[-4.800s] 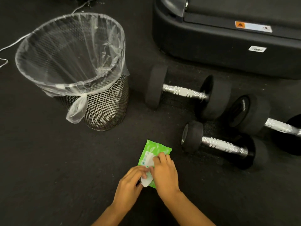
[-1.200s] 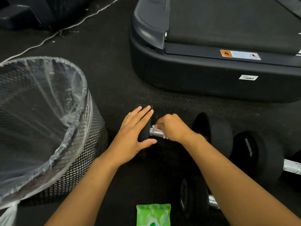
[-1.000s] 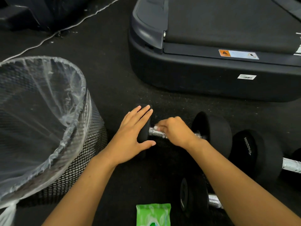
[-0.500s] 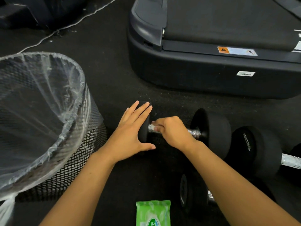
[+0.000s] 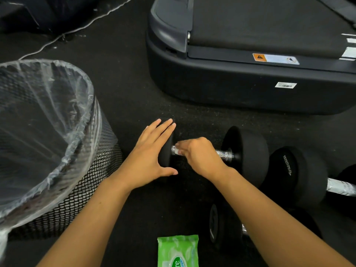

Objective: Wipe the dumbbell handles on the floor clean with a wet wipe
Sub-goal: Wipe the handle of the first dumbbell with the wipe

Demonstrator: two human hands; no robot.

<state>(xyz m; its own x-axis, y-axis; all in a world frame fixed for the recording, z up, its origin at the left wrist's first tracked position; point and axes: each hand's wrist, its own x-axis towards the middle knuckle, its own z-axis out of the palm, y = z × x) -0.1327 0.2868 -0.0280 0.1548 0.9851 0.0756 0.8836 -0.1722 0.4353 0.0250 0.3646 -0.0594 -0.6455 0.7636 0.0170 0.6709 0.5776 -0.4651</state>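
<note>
The dumbbell (image 5: pixel 244 155) being wiped lies on the dark floor (image 5: pixel 134 105), and everything else is placed from it. The left hand (image 5: pixel 152 158) lies flat against its left weight head, fingers straight and close together, thumb spread toward the viewer. The right hand (image 5: pixel 196 153) is curled over the chrome handle (image 5: pixel 224 154), fingers clamped around the bar with a white wet wipe (image 5: pixel 176 150) showing at the fingertips, hard against the left head — only the handle's right end shows bare.

Left of the dumbbell stands a mesh bin (image 5: pixel 92 180) lined with a clear plastic bag (image 5: pixel 48 116); its wall is near the left wrist, with a narrow strip of floor between. Beyond the dumbbell, a band of open floor runs up to the black base of a treadmill (image 5: pixel 240 93). To the right, a second dumbbell (image 5: pixel 296 174) sits just beside the right head; whether they touch I cannot tell. Nearer the viewer a third dumbbell (image 5: pixel 221 224) lies partly hidden under the right forearm. A green wipes pack (image 5: pixel 178 251) lies at the bottom edge of the view — between the two forearms, well apart from the handle.
</note>
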